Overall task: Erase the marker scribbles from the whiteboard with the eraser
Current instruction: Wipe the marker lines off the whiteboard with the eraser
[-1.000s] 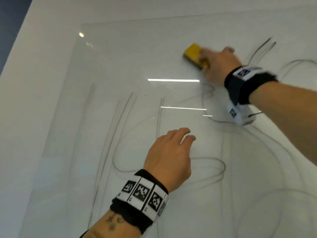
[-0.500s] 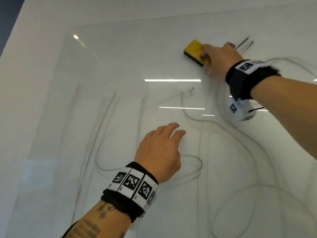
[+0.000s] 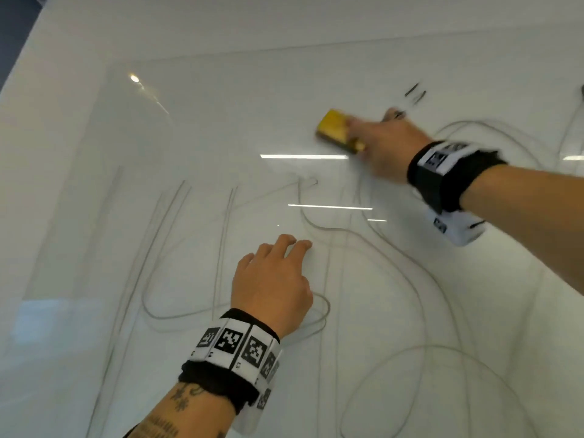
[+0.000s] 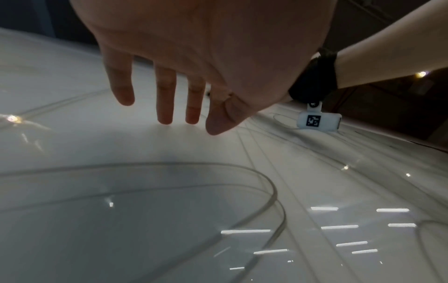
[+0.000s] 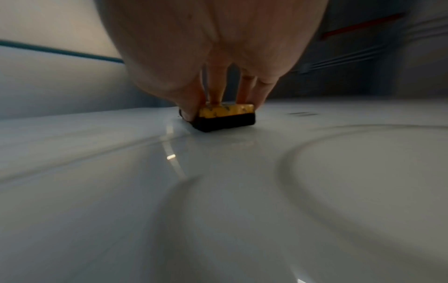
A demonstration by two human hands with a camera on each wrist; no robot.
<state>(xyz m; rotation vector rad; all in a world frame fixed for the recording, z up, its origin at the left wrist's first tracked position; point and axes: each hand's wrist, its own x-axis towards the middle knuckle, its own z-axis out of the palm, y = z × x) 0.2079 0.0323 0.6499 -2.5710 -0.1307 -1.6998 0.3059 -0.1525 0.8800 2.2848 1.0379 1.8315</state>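
Note:
A glossy whiteboard point(image 3: 196, 128) lies flat and carries long grey marker scribbles point(image 3: 335, 230). My right hand point(image 3: 384, 147) grips a yellow eraser point(image 3: 335, 128) with a black felt underside, pressed on the board near its far edge. In the right wrist view the eraser point(image 5: 225, 116) sits felt-down, thumb and fingers pinching its sides. Two short dark strokes point(image 3: 415, 94) lie just beyond that hand. My left hand point(image 3: 275, 282) rests on the board in the middle, fingers straight and spread, holding nothing; the left wrist view shows the fingers point(image 4: 164, 99) touching the board.
A white surface point(image 3: 50, 128) surrounds the board on the left and far sides. A dark floor strip point(image 3: 12, 33) shows at the top left corner. More curved scribbles point(image 3: 410, 390) cover the near right part of the board.
The right hand has slid the eraser toward me and slightly left, leaving only two short dark strokes beyond it. The left hand stays planted on the board.

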